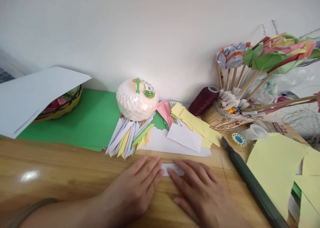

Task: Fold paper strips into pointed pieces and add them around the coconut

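A small folded-looking strip of white paper (165, 168) lies on the wooden table between my hands. My left hand (140, 186) rests over its left end, fingers stretched out and pressed flat. My right hand (200, 188) covers the right end, its fingers spread and the index fingertip touching the paper. Both ends of the strip are hidden beneath my fingers. Just beyond my hands is a bundle of narrow folded paper strips (128, 139) in white, yellow and green. Beside it, white paper rectangles (186, 136) and yellow ones (192, 119) lie stacked.
A plastic-wrapped white coconut (136, 99) stands behind the strips, on green paper sheets (95, 121). White sheets (45, 91) overlie a basket (72, 106) at left. At right are a maroon thread spool (203, 101), paper flowers (280, 54), a dark long tool (252, 181) and yellow paper (272, 168).
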`<state>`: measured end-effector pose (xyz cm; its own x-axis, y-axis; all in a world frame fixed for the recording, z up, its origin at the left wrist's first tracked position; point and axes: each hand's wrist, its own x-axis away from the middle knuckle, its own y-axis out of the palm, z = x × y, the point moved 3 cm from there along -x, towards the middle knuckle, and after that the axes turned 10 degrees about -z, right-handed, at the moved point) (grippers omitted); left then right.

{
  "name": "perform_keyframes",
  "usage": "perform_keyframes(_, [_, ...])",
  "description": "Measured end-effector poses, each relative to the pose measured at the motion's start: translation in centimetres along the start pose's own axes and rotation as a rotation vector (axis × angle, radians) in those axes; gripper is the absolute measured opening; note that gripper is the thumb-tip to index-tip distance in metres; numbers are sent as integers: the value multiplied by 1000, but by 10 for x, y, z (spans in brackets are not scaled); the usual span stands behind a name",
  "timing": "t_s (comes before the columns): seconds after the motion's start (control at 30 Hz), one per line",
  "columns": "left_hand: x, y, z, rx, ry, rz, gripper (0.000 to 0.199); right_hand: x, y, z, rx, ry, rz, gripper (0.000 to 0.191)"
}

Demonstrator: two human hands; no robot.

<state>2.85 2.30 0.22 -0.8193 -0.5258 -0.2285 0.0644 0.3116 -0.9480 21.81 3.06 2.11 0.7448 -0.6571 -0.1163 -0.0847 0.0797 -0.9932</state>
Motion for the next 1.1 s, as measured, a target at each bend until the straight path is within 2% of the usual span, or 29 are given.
perform_keyframes(0.17, [0, -7, -1, 18, -28, -7, 37, 8, 0, 11, -7, -17, -43, 30])
perform_keyframes(0.4, [-2, -8, -3, 61, -47, 88, 37, 2, -4, 9, -78, -25, 86, 23])
perform_keyframes(0.57, [-7, -3, -7, 144, -36, 169, 23, -5, 2, 3, -79, -7, 100, 25])
perform_keyframes(0.7, [-14, 1, -12, 216, -20, 121, 23, -8, 7, 1, -185, -53, 46, 25])
perform_keyframes(0.83, [-18, 2, -15, 238, -46, 79, 26, -7, 4, 0, -136, -85, 80, 31])
perform_keyframes(0.97, [-19, 3, -17, 326, -84, 43, 23, -8, 3, 1, -182, 0, 60, 36])
perform_keyframes(1.1, [-19, 3, -22, 472, -152, 22, 27, -11, 6, 3, -283, 82, 39, 33])
